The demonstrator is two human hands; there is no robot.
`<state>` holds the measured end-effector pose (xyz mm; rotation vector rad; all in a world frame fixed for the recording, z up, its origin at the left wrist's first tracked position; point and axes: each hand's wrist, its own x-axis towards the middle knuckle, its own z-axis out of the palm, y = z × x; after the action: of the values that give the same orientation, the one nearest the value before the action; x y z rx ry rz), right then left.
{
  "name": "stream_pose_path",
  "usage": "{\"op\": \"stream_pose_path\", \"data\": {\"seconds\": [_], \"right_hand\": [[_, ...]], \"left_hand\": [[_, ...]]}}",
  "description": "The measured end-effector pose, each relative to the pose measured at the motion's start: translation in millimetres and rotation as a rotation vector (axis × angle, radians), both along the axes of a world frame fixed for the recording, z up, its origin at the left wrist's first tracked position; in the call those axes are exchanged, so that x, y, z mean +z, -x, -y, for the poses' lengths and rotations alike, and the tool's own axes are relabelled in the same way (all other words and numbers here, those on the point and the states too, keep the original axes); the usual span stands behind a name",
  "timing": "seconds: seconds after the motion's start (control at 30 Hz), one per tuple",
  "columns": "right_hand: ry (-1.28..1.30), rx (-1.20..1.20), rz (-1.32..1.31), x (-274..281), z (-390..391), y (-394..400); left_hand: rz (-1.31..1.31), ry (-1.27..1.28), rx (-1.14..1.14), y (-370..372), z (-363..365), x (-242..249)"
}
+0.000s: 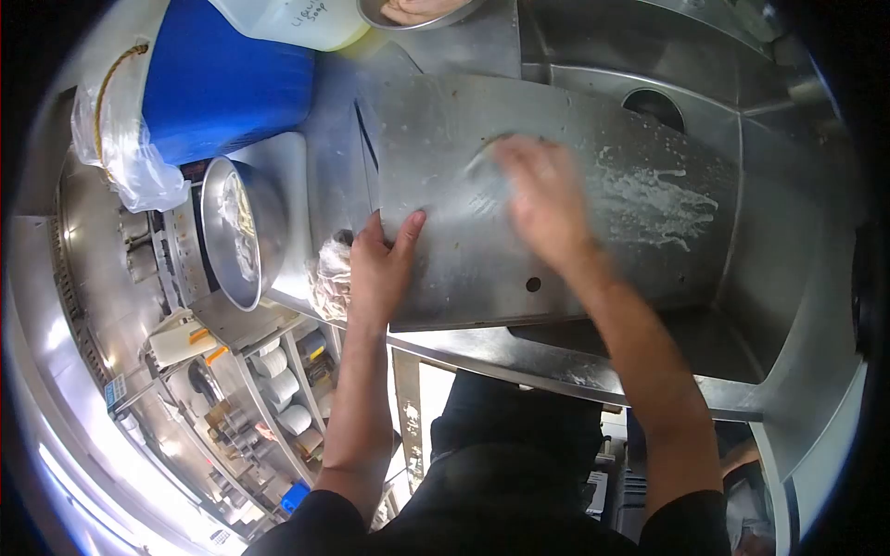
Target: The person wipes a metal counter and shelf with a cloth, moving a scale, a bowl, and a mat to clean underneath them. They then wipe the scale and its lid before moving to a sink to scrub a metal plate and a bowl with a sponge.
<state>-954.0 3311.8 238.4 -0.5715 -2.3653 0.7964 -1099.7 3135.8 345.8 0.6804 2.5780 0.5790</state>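
Note:
A flat stainless steel panel (464, 250) lies across the sink, with a round hole near its front edge. White suds (658, 199) streak its right side. My left hand (378, 269) grips the panel's left edge, thumb on the top face. Over the middle of the panel, my right hand (547, 195) is blurred by motion, its fingers curled down against the metal. A pale, smeared shape shows at its fingertips, too blurred to name. Beside my left wrist sits a crumpled whitish cloth-like bundle (332, 278).
The steel sink (779, 269) surrounds the panel's right end, with a round drain opening (654, 108) behind. At left stand a steel bowl (264, 232) with whitish contents, a blue container (227, 83) and a jug marked liquid soap (297, 20). Another bowl (417, 20) is at the top.

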Motion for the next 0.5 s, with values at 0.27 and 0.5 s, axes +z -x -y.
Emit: {"op": "stream_pose_path", "data": {"seconds": [0.27, 0.5], "right_hand": [[0.166, -0.533, 0.101, -22, -25, -1], [0.077, -0.054, -0.111, -3, 0, 5]], "left_hand": [[0.166, -0.085, 0.061, -2, -2, 5], [0.176, -0.092, 0.005, -4, -5, 14]]}}
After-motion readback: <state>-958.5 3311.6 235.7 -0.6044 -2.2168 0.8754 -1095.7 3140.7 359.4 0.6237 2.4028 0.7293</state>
